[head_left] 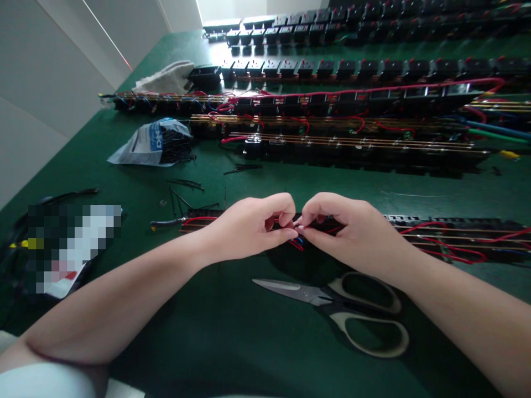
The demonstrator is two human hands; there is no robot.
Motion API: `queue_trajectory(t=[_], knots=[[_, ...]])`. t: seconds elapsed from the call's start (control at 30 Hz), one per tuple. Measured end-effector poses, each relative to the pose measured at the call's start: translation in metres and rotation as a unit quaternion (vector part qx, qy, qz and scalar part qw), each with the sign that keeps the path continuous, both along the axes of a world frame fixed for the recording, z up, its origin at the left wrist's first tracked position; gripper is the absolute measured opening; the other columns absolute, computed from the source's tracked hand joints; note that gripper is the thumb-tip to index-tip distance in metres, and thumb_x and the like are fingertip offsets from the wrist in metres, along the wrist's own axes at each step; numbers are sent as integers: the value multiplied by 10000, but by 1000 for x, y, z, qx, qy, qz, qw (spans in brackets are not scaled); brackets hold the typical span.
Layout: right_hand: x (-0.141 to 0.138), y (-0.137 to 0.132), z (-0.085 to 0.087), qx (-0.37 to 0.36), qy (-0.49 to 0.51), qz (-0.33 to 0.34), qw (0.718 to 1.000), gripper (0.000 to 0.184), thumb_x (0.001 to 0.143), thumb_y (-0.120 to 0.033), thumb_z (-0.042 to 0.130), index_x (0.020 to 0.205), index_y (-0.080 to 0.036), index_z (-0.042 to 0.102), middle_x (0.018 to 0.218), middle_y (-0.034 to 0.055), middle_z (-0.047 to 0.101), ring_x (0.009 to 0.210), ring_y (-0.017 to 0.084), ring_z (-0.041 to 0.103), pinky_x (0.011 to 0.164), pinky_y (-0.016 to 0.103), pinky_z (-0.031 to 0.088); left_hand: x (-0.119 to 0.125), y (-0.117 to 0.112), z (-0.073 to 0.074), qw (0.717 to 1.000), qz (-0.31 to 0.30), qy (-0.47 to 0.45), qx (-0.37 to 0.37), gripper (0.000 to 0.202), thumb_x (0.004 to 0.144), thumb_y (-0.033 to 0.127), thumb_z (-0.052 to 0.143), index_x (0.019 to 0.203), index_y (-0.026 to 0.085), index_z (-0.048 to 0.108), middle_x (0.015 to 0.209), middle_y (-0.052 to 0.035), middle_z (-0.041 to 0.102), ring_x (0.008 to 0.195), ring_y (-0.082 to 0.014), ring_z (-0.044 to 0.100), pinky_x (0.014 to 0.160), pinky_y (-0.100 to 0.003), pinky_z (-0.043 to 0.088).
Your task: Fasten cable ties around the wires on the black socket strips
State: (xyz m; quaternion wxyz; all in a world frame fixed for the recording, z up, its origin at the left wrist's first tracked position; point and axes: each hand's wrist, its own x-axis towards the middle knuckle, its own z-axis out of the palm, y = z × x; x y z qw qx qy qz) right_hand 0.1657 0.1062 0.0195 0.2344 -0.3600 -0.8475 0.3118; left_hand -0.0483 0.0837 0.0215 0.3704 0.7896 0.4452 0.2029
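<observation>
My left hand (253, 225) and my right hand (344, 229) meet fingertip to fingertip over a long black socket strip (448, 235) lying across the green table (232, 337). Both hands are closed in a pinch on thin red and blue wires (299, 244) that run along the strip. More red wire (456, 255) loops over the strip to the right. What exactly sits between the fingertips is too small to make out. Scissors (344, 307) with grey handles lie shut on the table just in front of my hands.
Several more rows of black socket strips with brass rails and red wires (352, 143) fill the far half of the table. A plastic bag of black cable ties (160, 143) lies at left, loose ties (186, 185) near it. A white cloth (166, 78) lies farther back.
</observation>
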Motion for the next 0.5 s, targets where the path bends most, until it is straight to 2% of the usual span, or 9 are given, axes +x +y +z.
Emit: queue_trajectory(t=[0.27, 0.5], knots=[[0, -2, 0, -13, -5, -8, 1000, 285, 804, -124, 615, 669, -242, 393, 710, -5, 621, 671, 166, 615, 572, 273, 435, -1, 1, 1, 1000, -9, -2, -20, 284, 874, 232, 642, 777, 218, 376, 760, 72, 565, 621, -83, 416, 560, -217, 312], [-1, -1, 0, -4, -1, -2, 1000, 241, 807, -122, 610, 681, -239, 442, 717, -1, 617, 661, 161, 595, 575, 273, 430, 0, 2, 2, 1000, -15, 1, -23, 221, 873, 230, 643, 833, 219, 425, 775, 70, 546, 659, -89, 448, 572, -212, 324]])
